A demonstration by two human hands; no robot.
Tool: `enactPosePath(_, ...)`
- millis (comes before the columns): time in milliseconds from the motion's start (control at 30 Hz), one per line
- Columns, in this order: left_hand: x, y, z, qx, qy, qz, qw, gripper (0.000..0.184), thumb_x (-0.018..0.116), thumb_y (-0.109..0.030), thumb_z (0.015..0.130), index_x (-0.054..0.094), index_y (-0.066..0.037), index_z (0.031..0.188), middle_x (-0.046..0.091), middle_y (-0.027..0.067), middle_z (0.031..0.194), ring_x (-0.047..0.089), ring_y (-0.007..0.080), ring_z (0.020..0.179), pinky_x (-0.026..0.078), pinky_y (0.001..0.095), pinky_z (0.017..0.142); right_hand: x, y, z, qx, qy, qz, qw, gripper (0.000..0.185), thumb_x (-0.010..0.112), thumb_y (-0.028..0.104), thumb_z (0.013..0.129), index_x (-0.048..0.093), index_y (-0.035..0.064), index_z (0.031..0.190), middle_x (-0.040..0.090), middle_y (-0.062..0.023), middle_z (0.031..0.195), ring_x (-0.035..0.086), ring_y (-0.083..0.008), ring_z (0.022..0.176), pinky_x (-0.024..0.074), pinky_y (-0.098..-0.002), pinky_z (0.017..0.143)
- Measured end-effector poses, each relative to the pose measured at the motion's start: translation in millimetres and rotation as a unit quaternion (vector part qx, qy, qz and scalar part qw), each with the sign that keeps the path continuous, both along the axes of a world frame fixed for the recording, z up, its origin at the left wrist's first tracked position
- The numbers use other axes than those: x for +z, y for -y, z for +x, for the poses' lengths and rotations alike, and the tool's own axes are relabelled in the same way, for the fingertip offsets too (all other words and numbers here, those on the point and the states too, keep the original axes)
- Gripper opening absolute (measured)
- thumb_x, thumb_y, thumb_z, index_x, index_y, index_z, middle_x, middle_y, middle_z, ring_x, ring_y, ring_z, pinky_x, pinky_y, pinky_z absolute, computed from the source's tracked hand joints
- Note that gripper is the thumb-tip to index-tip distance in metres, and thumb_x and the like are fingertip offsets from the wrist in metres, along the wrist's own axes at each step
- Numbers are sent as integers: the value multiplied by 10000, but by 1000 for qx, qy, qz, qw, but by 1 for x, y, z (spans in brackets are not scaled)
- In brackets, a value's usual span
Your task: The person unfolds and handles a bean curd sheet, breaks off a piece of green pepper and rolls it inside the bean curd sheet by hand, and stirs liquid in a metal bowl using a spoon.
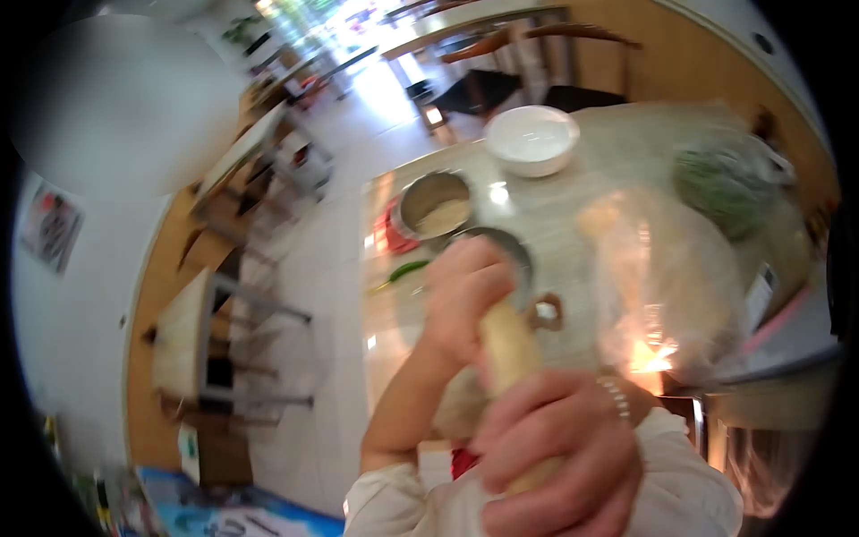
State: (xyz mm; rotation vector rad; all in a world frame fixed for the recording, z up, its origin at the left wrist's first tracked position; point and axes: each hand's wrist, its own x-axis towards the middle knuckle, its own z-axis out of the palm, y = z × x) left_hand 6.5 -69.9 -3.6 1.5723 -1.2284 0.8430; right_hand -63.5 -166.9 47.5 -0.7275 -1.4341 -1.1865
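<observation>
A thick, pale yellow rod [510,345] slants through both my hands, close to the camera; its exact kind I cannot make out. My left hand [470,291] is wrapped round its far end. Round the near end closes my right hand [564,452], blurred, with a beaded bracelet at the wrist. Just beyond the left hand is a round grey metal bowl [514,251], partly hidden by it. A long green chili pepper [409,270] lies to the left of that hand. Beside the rod sits a small brown ring-shaped thing [547,311].
On the table [617,143] stand a metal pot [435,190] with pale contents and a white bowl [532,143]. At right are a large clear plastic bag [671,277] and a bag of greens [729,179]. Tables and chairs [488,89] stand beyond and to the left.
</observation>
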Motion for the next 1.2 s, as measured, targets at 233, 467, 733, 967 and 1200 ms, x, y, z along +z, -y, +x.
enactPosePath(233,-9,-6,7,-6,54,-18,998,602,504,-589,814,527,12,776,477,102,630,459,245,504,341,340,445,-9,1,5,8,3,-11,1000,45,581,129,841,626,123,840,602,-10,743,518,-192,632,457,-329,565)
enactPosePath(467,-14,-25,19,75,9,-10,997,430,568,-394,868,507,0,706,454,89,570,452,214,464,328,312,426,-3,8,25,92,-117,-29,988,133,563,160,884,545,44,823,579,-96,782,513,-236,639,438,-355,614)
enactPosePath(733,-19,-21,27,144,-185,80,969,443,492,-405,922,545,-13,722,524,171,600,538,354,546,403,406,495,-36,18,49,164,-427,56,887,434,542,333,939,471,16,1227,573,-149,1067,572,-223,934,483,-370,833)
enactPosePath(967,-5,-5,16,192,-183,195,944,441,495,-430,912,584,-12,804,570,185,645,581,378,634,448,429,558,-76,10,64,177,-451,71,872,503,555,326,943,365,-13,1262,629,-94,918,623,-202,898,460,-386,938)
enactPosePath(1200,8,-13,17,188,-223,289,912,440,490,-392,937,558,-29,1174,650,183,899,632,308,790,485,373,652,-87,21,84,247,-495,206,807,280,442,365,984,440,130,1137,405,5,670,433,-130,630,468,-393,834)
